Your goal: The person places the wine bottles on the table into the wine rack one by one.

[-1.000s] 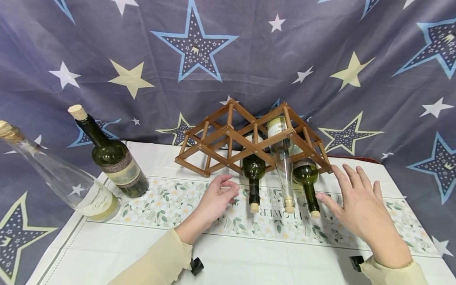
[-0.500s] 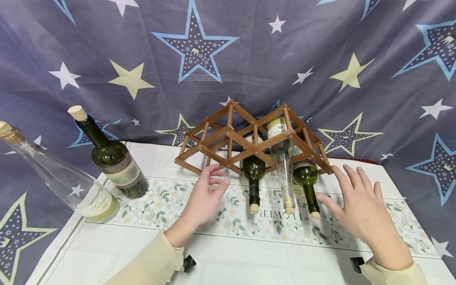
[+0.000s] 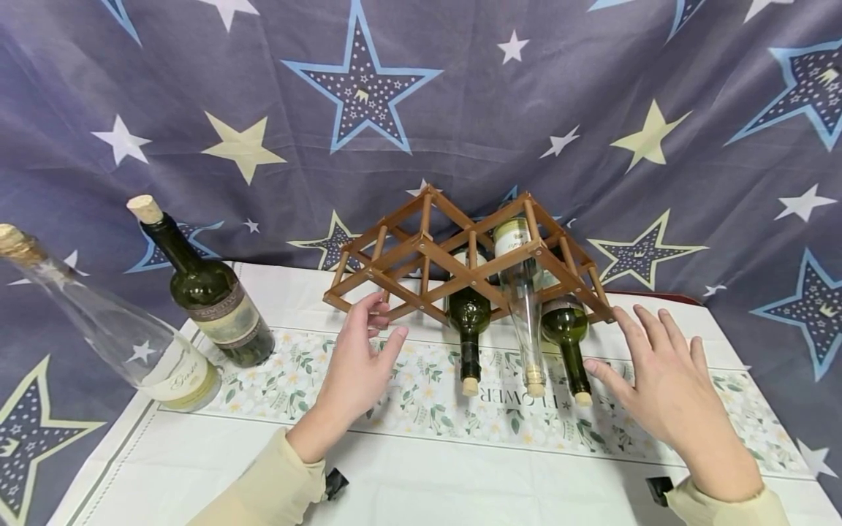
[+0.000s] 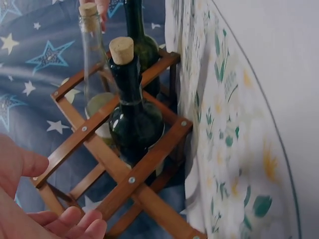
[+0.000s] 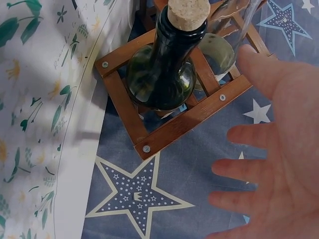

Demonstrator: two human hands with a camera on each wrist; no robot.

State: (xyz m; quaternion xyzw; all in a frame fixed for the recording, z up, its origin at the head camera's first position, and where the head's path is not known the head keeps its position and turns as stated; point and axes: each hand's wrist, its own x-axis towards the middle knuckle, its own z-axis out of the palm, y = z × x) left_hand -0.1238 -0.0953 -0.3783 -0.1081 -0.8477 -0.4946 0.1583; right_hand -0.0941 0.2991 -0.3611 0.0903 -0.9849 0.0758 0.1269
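Observation:
A brown wooden lattice wine rack stands at the back of the table. Lying in its right half, corks toward me, are a dark green wine bottle, a clear bottle and another green bottle. My left hand is just in front of the rack's left part, fingers loosely bent and thumb apart, holding nothing. At the rack's right end my right hand has its fingers spread, the thumb near that green bottle's neck. In the right wrist view its palm shows bare beside the rack.
At the table's left stand a corked green wine bottle and a tall clear corked bottle. A white tablecloth with a floral band covers the table. Behind hangs a dark star-printed curtain.
My left hand has moved left and slightly forward, from beside the dark green bottle's neck to the rack's left part. My right hand, the rack and the bottles have stayed put.

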